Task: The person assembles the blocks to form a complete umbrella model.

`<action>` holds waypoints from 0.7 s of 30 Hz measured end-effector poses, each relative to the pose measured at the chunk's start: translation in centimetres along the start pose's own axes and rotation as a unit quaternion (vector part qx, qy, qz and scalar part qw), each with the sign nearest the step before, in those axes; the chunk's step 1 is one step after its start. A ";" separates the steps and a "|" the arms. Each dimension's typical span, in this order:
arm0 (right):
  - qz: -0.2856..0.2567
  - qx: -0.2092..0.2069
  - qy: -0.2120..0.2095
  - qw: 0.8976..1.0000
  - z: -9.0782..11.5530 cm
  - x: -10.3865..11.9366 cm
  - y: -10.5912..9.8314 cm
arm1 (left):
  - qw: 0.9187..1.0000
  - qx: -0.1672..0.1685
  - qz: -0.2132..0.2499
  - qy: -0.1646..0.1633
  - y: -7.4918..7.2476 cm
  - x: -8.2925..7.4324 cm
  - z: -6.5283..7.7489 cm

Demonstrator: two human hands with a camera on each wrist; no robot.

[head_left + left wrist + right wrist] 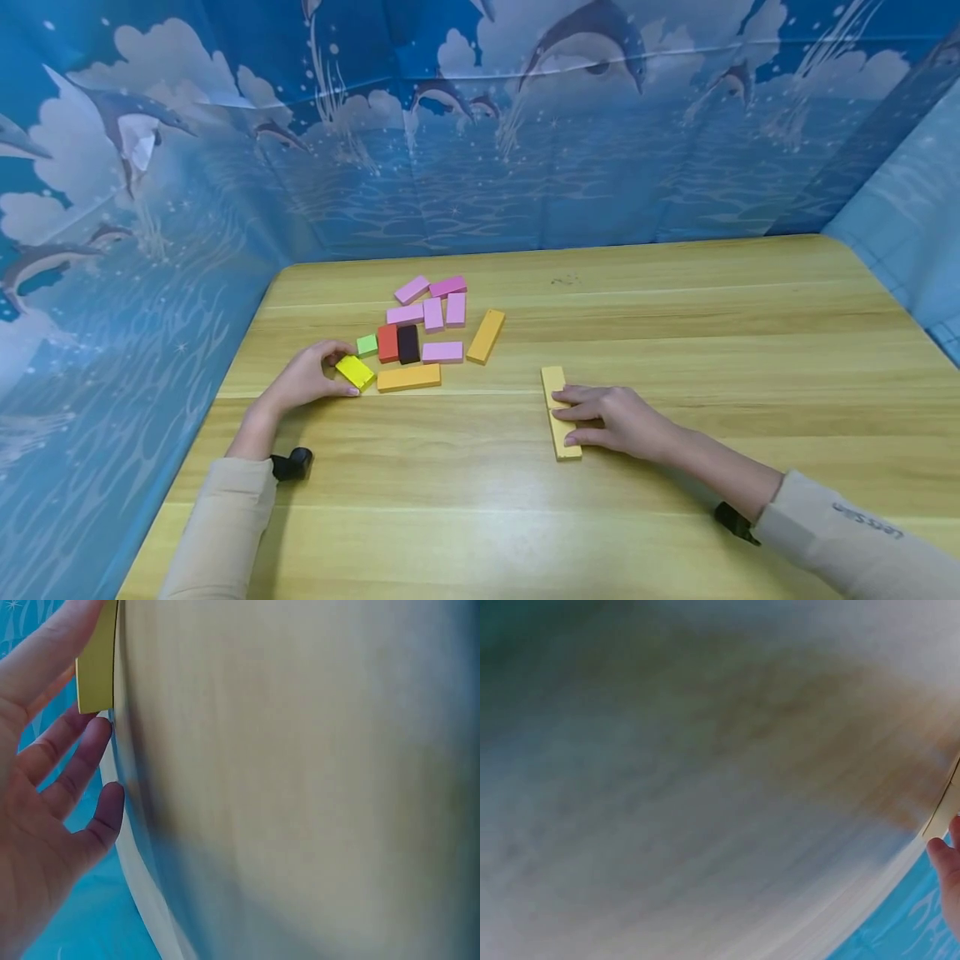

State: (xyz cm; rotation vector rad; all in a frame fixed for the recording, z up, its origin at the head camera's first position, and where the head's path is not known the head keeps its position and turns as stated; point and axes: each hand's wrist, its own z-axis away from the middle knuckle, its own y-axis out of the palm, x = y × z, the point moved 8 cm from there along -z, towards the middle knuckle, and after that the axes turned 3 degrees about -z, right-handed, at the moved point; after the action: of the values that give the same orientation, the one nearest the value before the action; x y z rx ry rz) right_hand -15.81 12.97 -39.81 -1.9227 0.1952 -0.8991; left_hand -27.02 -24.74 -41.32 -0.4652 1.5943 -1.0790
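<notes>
arrangement seems the step underway — the left hand pinches the yellow block between thumb and fingers, the right hand rests spread fingers on two pale blocks beneath it — and the next move probably calls for a gentle, level slide.

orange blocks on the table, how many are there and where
2. One orange block lies just right of the yellow block in the left hand; the other lies slantwise, right of the pink blocks. Any fully under a hand would be hidden.
</notes>
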 end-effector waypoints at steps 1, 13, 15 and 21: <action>0.000 0.000 0.000 1.000 0.0 0.0 0.0 | 1.000 -0.001 -0.001 0.001 0.0 0.0 0.0; 0.000 0.001 0.000 1.000 0.0 0.0 -0.1 | 0.999 0.003 -0.010 0.039 0.1 0.0 0.0; 0.000 0.002 0.001 1.000 0.0 0.0 -0.1 | 0.999 0.006 -0.011 0.040 0.1 0.0 0.0; -0.001 0.002 0.002 1.000 0.0 0.0 -0.1 | 0.999 0.004 -0.012 0.040 0.0 0.0 0.2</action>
State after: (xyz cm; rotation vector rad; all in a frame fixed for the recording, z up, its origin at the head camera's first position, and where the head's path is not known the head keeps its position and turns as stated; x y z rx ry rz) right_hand -15.82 13.02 -39.78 -1.9179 0.1922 -0.9038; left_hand -26.82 -24.79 -41.32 -0.4415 1.6574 -1.1343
